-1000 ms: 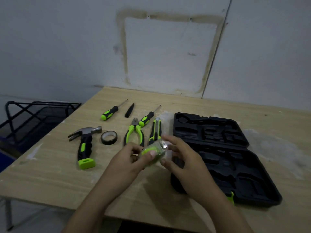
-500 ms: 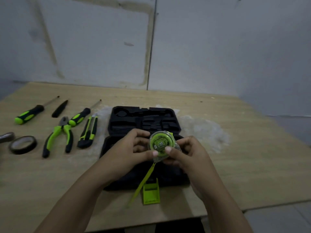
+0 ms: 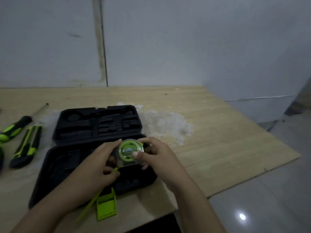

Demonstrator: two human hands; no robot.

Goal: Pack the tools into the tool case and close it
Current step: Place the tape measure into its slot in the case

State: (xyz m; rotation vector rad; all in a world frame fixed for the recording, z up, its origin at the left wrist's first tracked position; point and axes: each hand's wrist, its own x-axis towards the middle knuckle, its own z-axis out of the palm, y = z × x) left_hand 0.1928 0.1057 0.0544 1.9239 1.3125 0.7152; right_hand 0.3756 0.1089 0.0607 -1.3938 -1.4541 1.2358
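Note:
A green and clear tape measure (image 3: 128, 151) is held between both hands over the open black tool case (image 3: 99, 125). My left hand (image 3: 101, 167) grips its left side and my right hand (image 3: 156, 155) its right side, thumb on the face. A green strap (image 3: 89, 206) hangs from it past the case's green latch (image 3: 106, 206). The case's moulded slots hold no tools. A green-handled screwdriver (image 3: 15, 126) and a green and black utility knife (image 3: 27, 145) lie left of the case.
The wooden table (image 3: 218, 140) ends close on the right and at the front, with tiled floor (image 3: 269, 199) beyond. A whitish smear (image 3: 165, 123) marks the wood right of the case. A wall stands behind the table.
The view has swung right, so the hammer, tape roll and pliers have left the frame. Both hands have carried the tape measure from left of the case to above it.

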